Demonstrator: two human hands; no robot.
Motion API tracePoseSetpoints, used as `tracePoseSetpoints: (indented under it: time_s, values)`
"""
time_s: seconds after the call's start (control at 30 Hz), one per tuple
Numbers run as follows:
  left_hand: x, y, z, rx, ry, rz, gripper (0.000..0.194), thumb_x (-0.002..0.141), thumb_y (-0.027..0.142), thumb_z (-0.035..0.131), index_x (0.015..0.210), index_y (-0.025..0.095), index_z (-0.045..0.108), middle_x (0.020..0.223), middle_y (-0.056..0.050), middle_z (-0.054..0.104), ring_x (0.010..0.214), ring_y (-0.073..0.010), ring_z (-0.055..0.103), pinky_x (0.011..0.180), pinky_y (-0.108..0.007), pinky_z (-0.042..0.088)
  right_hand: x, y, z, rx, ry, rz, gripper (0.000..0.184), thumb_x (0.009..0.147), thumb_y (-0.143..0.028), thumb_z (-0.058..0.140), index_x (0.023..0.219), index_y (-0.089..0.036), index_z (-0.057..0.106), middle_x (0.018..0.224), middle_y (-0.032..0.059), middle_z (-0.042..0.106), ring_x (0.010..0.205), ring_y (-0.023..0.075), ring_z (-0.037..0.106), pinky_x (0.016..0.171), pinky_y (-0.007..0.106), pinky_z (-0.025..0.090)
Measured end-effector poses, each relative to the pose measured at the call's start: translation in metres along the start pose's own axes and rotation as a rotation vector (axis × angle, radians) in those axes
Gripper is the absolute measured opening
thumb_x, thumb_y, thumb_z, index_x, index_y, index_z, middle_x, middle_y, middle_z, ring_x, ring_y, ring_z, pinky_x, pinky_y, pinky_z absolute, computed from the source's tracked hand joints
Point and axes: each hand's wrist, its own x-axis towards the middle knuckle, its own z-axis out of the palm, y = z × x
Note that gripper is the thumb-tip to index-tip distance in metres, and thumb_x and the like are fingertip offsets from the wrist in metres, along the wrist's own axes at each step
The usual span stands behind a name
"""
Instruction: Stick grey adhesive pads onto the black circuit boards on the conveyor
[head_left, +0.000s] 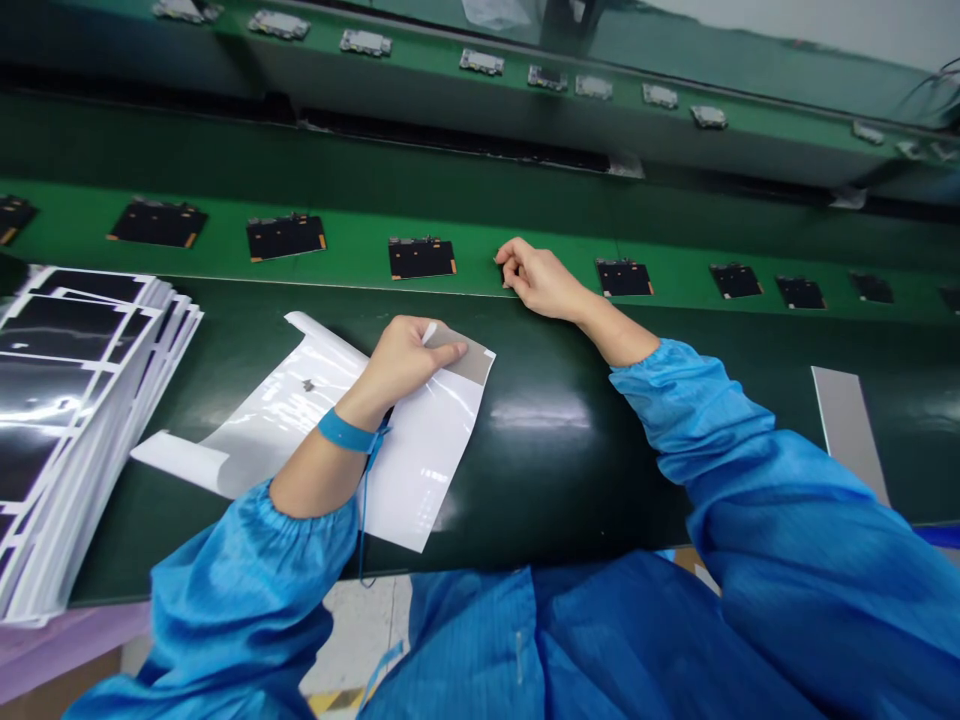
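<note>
My left hand [409,362] is closed on a glossy white sheet [427,455], thumb on top near a grey patch [466,360] at its upper edge. A blue band [346,432] with a thin cord circles my left wrist. Over the near edge of the green belt, my right hand [544,280] has its fingers curled together. Something small and dark shows at those fingertips, mostly hidden, and I cannot make out what it is. The nearest black panels with orange marks lie on either side of this hand, one to the left [421,259] and one to the right [625,278].
A curled white sheet [262,400] lies beneath my left forearm. At the left stands a stack of black-and-white sheets [67,400]. A grey plate [851,430] rests at the right. More black panels line the belt [352,240]; pale assemblies sit on a raised ledge behind.
</note>
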Motion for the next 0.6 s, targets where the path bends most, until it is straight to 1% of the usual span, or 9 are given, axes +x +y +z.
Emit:
tracePoseSetpoints:
  time_s: [0.13,0.27,0.33,0.4,0.47,0.5,0.53,0.57,0.6]
  values:
    - [-0.002,0.001,0.0,-0.001,-0.002,0.004,0.029,0.066,0.043,0.084,0.072,0.016,0.077,0.068,-0.004,0.072,0.06,-0.0186,0.062,0.052,-0.025,0.044,-0.007,0.005,-0.002,0.001,0.026,0.01,0.032,0.087,-0.005,0.05,0.116,-0.018,0.053,0.085,0.0018,0.068,0.075,0.0174,0.062,0.075,0.031,0.041]
    - [0.004,-0.005,-0.001,-0.013,-0.021,0.011,0.028,0.068,0.043,0.083,0.074,0.016,0.078,0.068,-0.004,0.073,0.06,-0.0188,0.062,0.053,-0.026,0.045,-0.01,0.008,-0.007,-0.021,0.039,0.032,0.032,0.085,-0.009,0.052,0.116,-0.018,0.053,0.084,0.0019,0.067,0.072,0.017,0.06,0.074,0.031,0.042]
    - [0.005,-0.006,-0.001,0.006,-0.001,0.025,0.026,0.07,0.042,0.083,0.074,0.016,0.078,0.069,-0.004,0.073,0.062,-0.0198,0.063,0.054,-0.027,0.045,-0.012,0.003,-0.01,-0.041,0.038,0.045,0.03,0.085,-0.014,0.052,0.115,-0.019,0.053,0.083,0.0024,0.065,0.069,0.0175,0.057,0.073,0.032,0.042]
    - [-0.001,-0.004,0.0,0.036,0.03,0.048,0.021,0.072,0.038,0.082,0.071,0.017,0.077,0.069,-0.004,0.074,0.065,-0.021,0.064,0.057,-0.028,0.046,-0.017,-0.01,-0.012,-0.073,0.044,0.059,0.027,0.087,-0.022,0.052,0.114,-0.021,0.054,0.08,0.004,0.063,0.066,0.0197,0.055,0.071,0.036,0.042]
    - [-0.009,0.001,0.002,0.064,0.007,0.062,0.016,0.076,0.032,0.08,0.07,0.018,0.076,0.072,-0.005,0.075,0.07,-0.0225,0.067,0.064,-0.031,0.051,-0.026,-0.018,-0.014,-0.116,0.063,0.087,0.026,0.088,-0.034,0.054,0.112,-0.025,0.055,0.078,0.0085,0.063,0.066,0.0242,0.057,0.069,0.042,0.042]
    - [-0.011,0.003,0.003,0.056,-0.015,0.067,0.016,0.079,0.031,0.08,0.072,0.018,0.077,0.075,-0.006,0.076,0.074,-0.0231,0.069,0.068,-0.032,0.053,-0.031,-0.016,-0.015,-0.134,0.067,0.11,0.026,0.087,-0.04,0.057,0.11,-0.028,0.055,0.08,0.0118,0.064,0.066,0.0262,0.058,0.068,0.046,0.042]
    - [-0.011,0.002,0.003,0.061,-0.041,0.077,0.017,0.082,0.032,0.081,0.076,0.017,0.077,0.08,-0.007,0.078,0.08,-0.0233,0.071,0.073,-0.032,0.055,-0.033,-0.008,-0.016,-0.148,0.079,0.142,0.026,0.087,-0.046,0.06,0.108,-0.031,0.055,0.08,0.0149,0.065,0.065,0.0277,0.058,0.066,0.05,0.041]
    - [-0.009,0.001,0.002,0.07,-0.046,0.076,0.017,0.083,0.031,0.082,0.077,0.016,0.077,0.084,-0.007,0.079,0.084,-0.0232,0.072,0.076,-0.031,0.055,-0.034,0.005,-0.015,-0.161,0.079,0.159,0.028,0.085,-0.053,0.062,0.104,-0.034,0.055,0.08,0.0171,0.065,0.064,0.0291,0.057,0.064,0.053,0.039]
    - [-0.006,-0.002,0.001,0.076,-0.066,0.063,0.017,0.083,0.031,0.083,0.078,0.016,0.076,0.085,-0.007,0.078,0.085,-0.0231,0.073,0.077,-0.031,0.055,-0.033,0.02,-0.013,-0.162,0.116,0.153,0.032,0.082,-0.062,0.063,0.1,-0.037,0.054,0.079,0.0192,0.064,0.065,0.0313,0.057,0.063,0.056,0.037]
